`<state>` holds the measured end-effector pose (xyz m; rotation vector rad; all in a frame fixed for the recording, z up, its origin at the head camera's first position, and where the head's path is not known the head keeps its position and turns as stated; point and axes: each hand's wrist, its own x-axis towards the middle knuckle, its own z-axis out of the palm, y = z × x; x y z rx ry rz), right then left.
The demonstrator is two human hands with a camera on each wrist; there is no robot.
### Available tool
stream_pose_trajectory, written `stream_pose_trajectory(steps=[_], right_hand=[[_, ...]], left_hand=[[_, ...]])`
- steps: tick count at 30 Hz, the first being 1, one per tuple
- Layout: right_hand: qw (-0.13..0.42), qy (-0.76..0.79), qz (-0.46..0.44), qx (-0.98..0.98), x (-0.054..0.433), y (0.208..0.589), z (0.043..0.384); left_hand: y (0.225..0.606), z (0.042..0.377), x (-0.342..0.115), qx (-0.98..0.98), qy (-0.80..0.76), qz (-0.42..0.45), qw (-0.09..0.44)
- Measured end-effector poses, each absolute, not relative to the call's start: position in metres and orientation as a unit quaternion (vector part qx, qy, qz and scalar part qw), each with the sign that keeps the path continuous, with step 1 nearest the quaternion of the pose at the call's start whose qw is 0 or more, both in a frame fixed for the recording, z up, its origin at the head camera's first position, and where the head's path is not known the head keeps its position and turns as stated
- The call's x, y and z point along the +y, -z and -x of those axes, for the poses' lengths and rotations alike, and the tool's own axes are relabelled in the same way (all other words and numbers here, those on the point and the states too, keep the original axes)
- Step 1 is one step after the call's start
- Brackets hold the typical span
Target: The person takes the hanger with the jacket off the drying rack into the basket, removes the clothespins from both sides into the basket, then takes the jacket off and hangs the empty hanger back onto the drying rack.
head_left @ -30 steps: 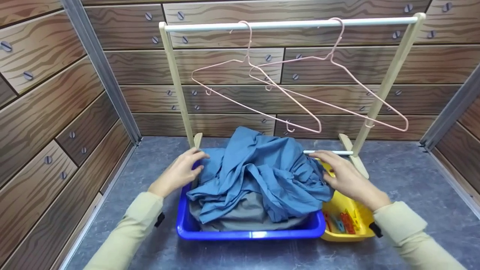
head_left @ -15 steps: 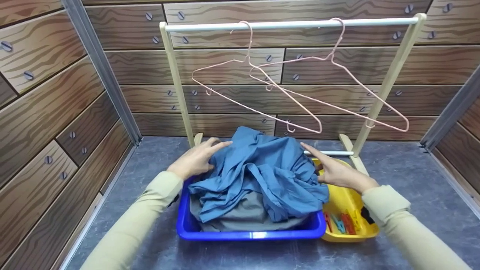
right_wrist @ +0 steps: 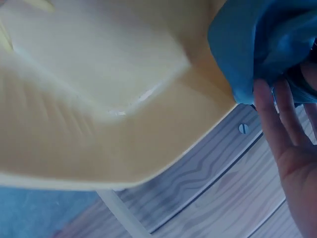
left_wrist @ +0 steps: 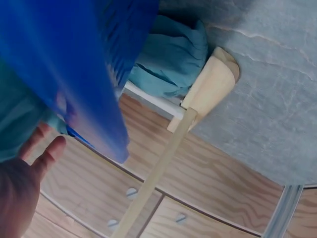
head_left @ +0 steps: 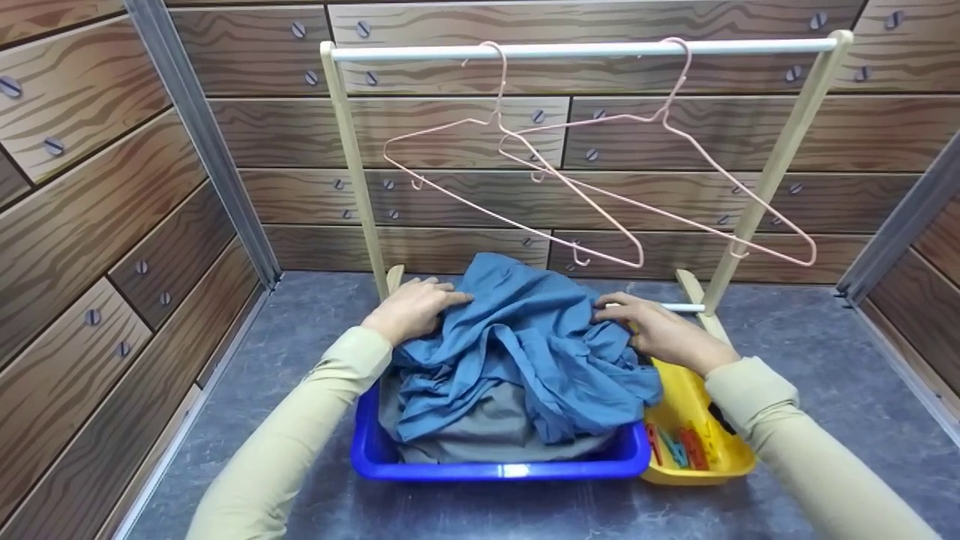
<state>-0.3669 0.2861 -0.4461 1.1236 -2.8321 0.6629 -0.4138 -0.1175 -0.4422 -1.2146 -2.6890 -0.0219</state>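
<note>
A crumpled blue cloth garment (head_left: 525, 337) lies piled on grey cloth (head_left: 487, 427) in a blue plastic basket (head_left: 502, 471). My left hand (head_left: 412, 307) touches the garment's upper left side with extended fingers; in the left wrist view, the thumb (left_wrist: 51, 154) stands apart from the cloth. On the other side, my right hand (head_left: 667, 330) rests its fingers against the upper right of the garment. Those fingers (right_wrist: 267, 111) look fairly straight in the right wrist view, against a blue fold (right_wrist: 242, 49). The garment's kind is hidden by its folds.
Behind the basket stands a rack with a white rail (head_left: 585, 50), carrying a pink hanger (head_left: 570, 176) and a second pink hanger (head_left: 720, 161). At the right, a yellow tub (head_left: 682, 476) holds several clothespins (head_left: 694, 448). Wood-patterned walls enclose the grey floor (head_left: 810, 360).
Both hands have moved inward over the basket, the left also upward, onto the garment's upper sides. The garment's left edge has been drawn in and its upper right folds have shifted.
</note>
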Motion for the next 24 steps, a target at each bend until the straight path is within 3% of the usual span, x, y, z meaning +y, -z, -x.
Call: stream_pose_trajectory(steps=[5,14,24], right_hand=[[0.086,-0.163,-0.390,-0.902,0.281,0.446,0.367],[0.160,-0.159,-0.366,-0.903,0.275,0.446,0.365],[0.103,-0.282,-0.229,-0.926,0.271,0.439,0.355]], left_hand=[[0.445,0.417,-0.118,-0.899,0.038,0.415,0.137],[0.447,0.419,-0.126,-0.899,0.087,0.396,0.165],[0.443,0.414,-0.135,-0.898,0.140,0.379,0.173]])
